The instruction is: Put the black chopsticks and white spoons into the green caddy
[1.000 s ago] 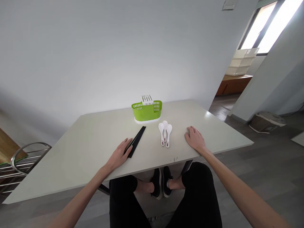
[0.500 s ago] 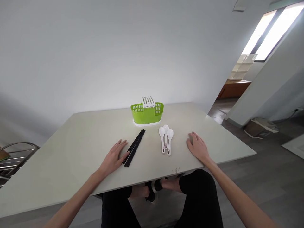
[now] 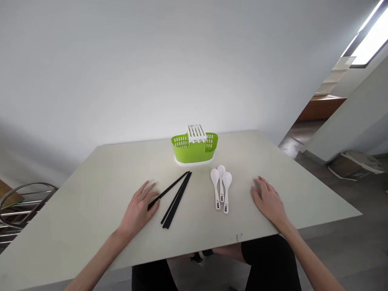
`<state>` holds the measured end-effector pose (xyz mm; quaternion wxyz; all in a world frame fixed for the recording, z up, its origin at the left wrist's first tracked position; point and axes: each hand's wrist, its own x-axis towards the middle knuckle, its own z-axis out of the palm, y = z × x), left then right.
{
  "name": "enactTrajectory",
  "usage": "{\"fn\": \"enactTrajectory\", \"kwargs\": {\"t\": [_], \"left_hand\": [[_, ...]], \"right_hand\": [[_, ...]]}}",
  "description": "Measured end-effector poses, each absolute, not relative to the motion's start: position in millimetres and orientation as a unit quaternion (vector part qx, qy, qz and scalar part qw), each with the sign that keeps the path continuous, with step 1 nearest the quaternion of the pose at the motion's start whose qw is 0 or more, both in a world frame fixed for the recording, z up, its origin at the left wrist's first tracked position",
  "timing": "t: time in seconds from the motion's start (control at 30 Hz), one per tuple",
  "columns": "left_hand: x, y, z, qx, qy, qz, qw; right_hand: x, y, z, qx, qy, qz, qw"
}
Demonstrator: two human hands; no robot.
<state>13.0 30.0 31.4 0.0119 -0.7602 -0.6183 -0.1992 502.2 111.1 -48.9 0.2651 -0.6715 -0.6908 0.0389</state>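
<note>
My left hand (image 3: 137, 209) lies flat on the pale table (image 3: 91, 210), fingers spread, its thumb touching the near end of one black chopstick (image 3: 168, 189). That stick is fanned out to the left of the other black chopsticks (image 3: 176, 199) lying beside it. My right hand (image 3: 269, 200) rests palm down and holds nothing, just right of three white spoons (image 3: 221, 187) laid side by side. Behind them stands a green cutlery caddy (image 3: 194, 148) with a white slotted insert (image 3: 197, 132).
A metal wire rack (image 3: 18, 202) stands at the left below the table's edge. At the right, an opening leads to another room, with a flat box (image 3: 354, 161) on the floor. My legs are under the near edge.
The view has shifted closer to the table. One chopstick's near end has swung left with my left hand, away from the bundle. My right hand stays flat.
</note>
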Motion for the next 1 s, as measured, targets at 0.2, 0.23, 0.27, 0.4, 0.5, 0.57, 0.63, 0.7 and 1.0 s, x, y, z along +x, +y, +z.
{"fn": "enactTrajectory", "kwargs": {"t": [0.2, 0.23, 0.27, 0.4, 0.5, 0.57, 0.63, 0.7, 1.0], "left_hand": [[3.9, 56.5, 47.1, -0.771, -0.629, -0.094, 0.026], [7.4, 62.6, 48.5, -0.774, -0.627, -0.080, 0.027], [12.1, 68.9, 50.3, -0.776, -0.626, -0.063, 0.031], [36.0, 93.0, 65.7, -0.779, -0.623, 0.057, 0.050], [52.3, 106.0, 80.5, -0.769, -0.620, 0.144, 0.055], [59.9, 112.7, 86.9, -0.757, -0.627, 0.178, 0.051], [64.2, 118.5, 89.9, -0.744, -0.638, 0.192, 0.048], [64.9, 123.5, 91.7, -0.734, -0.649, 0.194, 0.048], [39.3, 134.8, 169.5, -0.706, -0.706, -0.036, 0.031]], "right_hand": [[503.0, 111.8, -53.0, -0.671, -0.685, 0.043, 0.281], [503.1, 112.0, -53.1, -0.670, -0.685, 0.043, 0.284], [503.1, 112.3, -52.9, -0.669, -0.685, 0.043, 0.285], [503.4, 112.7, -51.0, -0.667, -0.685, 0.053, 0.287], [504.2, 112.8, -51.4, -0.664, -0.684, 0.063, 0.294], [505.0, 113.1, -52.8, -0.661, -0.683, 0.066, 0.304], [505.6, 113.4, -54.2, -0.656, -0.684, 0.067, 0.312], [506.0, 113.6, -54.9, -0.652, -0.688, 0.068, 0.312], [505.1, 115.2, -59.1, -0.651, -0.692, 0.052, 0.307]]}}
